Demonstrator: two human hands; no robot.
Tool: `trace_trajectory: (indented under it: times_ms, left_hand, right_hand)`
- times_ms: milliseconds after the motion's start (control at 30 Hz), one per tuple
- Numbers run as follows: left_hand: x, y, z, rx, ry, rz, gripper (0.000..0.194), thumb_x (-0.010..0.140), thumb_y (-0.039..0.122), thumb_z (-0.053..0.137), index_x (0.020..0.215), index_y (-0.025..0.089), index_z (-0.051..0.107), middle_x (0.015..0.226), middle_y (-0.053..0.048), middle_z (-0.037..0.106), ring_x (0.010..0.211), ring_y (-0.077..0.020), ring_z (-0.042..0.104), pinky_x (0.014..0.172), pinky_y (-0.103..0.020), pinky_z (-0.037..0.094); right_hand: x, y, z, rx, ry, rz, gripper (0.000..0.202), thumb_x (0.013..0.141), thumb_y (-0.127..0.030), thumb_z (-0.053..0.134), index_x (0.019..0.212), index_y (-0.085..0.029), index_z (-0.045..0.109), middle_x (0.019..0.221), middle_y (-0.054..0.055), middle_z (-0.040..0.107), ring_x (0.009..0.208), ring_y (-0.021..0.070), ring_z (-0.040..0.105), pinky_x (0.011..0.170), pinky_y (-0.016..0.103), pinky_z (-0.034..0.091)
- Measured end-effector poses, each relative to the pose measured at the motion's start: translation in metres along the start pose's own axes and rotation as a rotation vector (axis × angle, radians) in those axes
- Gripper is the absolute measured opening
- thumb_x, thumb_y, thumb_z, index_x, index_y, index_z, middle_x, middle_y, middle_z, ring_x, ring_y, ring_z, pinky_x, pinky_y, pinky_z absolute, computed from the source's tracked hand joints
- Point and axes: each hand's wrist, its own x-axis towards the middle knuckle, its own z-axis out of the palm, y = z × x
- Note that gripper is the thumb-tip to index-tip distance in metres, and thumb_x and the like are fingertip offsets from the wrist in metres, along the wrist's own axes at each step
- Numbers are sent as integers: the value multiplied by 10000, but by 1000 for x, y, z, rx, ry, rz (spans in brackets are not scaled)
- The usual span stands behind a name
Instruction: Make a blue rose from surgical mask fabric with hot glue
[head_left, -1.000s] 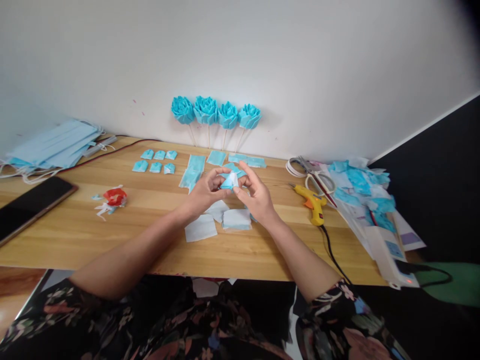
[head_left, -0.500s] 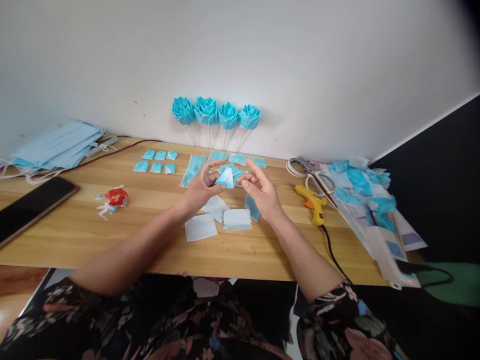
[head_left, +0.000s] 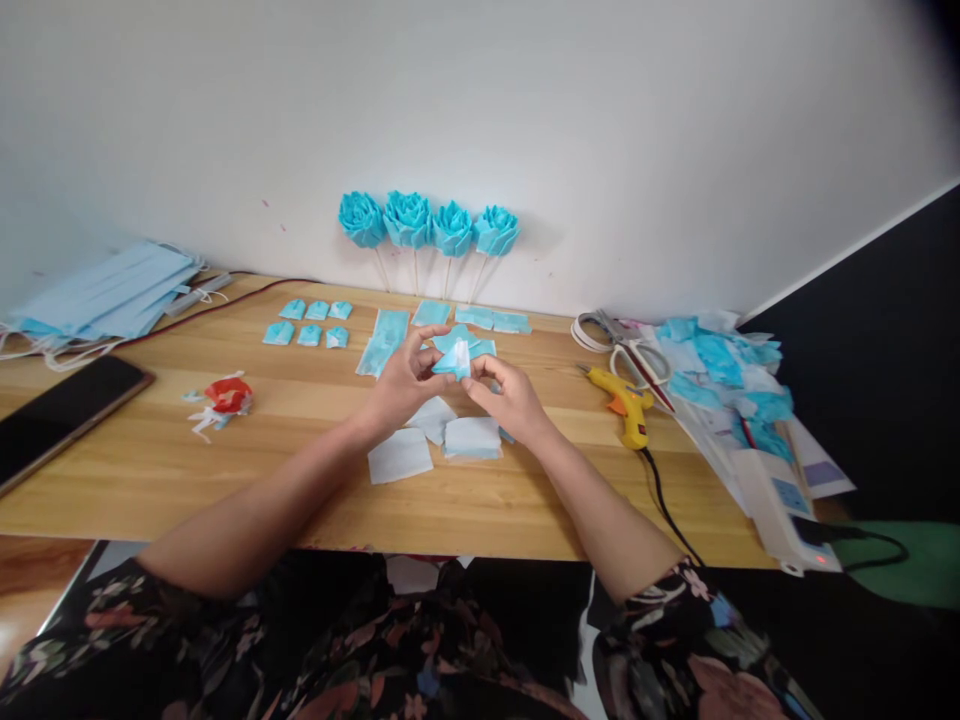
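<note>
1. White sheets [head_left: 400,457] lie near on the wooden counter [head_left: 300,500].
2. Just beyond, a folded blue piece [head_left: 452,360] is pinched by the left hand's [head_left: 400,388] grip and the right hand's [head_left: 513,400] grip.
3. Far, blue flowers [head_left: 452,230] stand by the wall [head_left: 637,150].

A person's bare left hand [head_left: 405,380] and right hand [head_left: 514,398] pinch a small folded piece of blue-and-white fabric [head_left: 452,358] above a light-brown wooden table [head_left: 300,490]. Behind it, four blue fabric roses [head_left: 408,220] on thin sticks [head_left: 448,280] lean against a pale wall [head_left: 600,150]. Six small folded blue petals [head_left: 309,335] lie in two rows at left; at right, a yellow glue gun [head_left: 634,418] rests near white-handled scissors [head_left: 621,334].
</note>
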Motion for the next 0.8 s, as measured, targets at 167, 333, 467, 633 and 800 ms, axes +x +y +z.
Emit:
trace_trajectory:
  times_ms: [167, 333, 467, 633, 800]
  left_hand:
    - [-1, 5, -2, 45, 7, -33, 707, 784, 307, 764, 1407, 187, 451, 791, 9, 640, 721, -130, 578, 678, -259, 430]
    - [-1, 2, -4, 100, 75, -39, 527, 910, 429, 624, 1363, 179, 522, 853, -34, 657, 815, -171, 626, 774, -310, 496]
    - [0, 0, -3, 89, 114, -66, 497, 919, 421, 603, 1338, 165, 527, 808, -25, 642, 729, -162, 623, 709, -302, 507]
    - [1, 5, -4, 181, 157, -51, 458, 895, 335, 601, 1312, 161, 525, 807, -13, 649, 655, -131, 598, 616, -257, 471]
    - [3, 5, -6, 235, 80, -92, 283, 881, 415, 610, 963, 155, 687, 676, -8, 605, 589, -122, 546, 592, -259, 443]
  right_hand:
    - [2, 4, -2, 5, 65, 2, 180, 808, -334, 590, 712, -215, 495, 722, -21, 520, 712, 143, 491, 738, 293, 404]
    - [3, 7, -2, 20, 81, 5, 189, 794, -336, 590, 698, -218, 479, 714, -20, 502, 714, 145, 482, 746, 295, 400]
    - [2, 8, -1, -14, 73, 26, 177, 794, -335, 588, 702, -217, 492, 717, -19, 518, 717, 146, 488, 741, 290, 402]
    - [2, 9, 0, 6, 66, 20, 173, 791, -348, 596, 715, -213, 521, 720, -18, 531, 715, 147, 489, 744, 292, 404]
    - [3, 9, 1, 59, 64, 39, 190, 786, -350, 605, 702, -215, 501, 715, -21, 507, 711, 145, 477, 739, 294, 405]
